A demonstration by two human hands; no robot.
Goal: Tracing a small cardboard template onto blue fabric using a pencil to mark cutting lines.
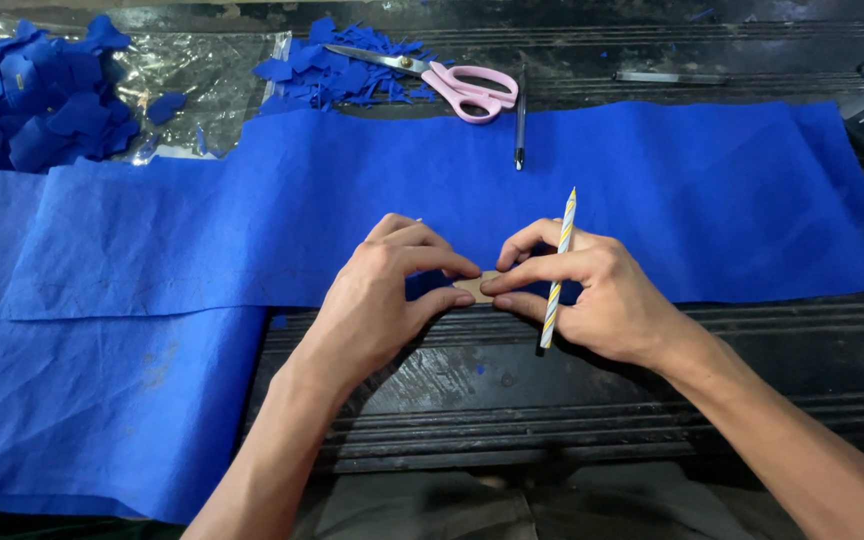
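My left hand [392, 290] and my right hand [592, 290] meet at the near edge of a long blue fabric sheet [572, 190]. Between their fingertips they pinch a small tan cardboard piece [478, 287] that lies on the fabric's edge. My right hand also holds a striped yellow, white and blue pencil [558, 270], which runs between the fingers with its tip pointing down toward me.
Pink-handled scissors [457, 82] lie on a heap of blue cut scraps [337, 65] at the back. A dark pen [520, 125] rests on the fabric's far edge. More blue cut pieces [37, 95] sit on clear plastic at far left. The dark wooden table [512, 380] shows below.
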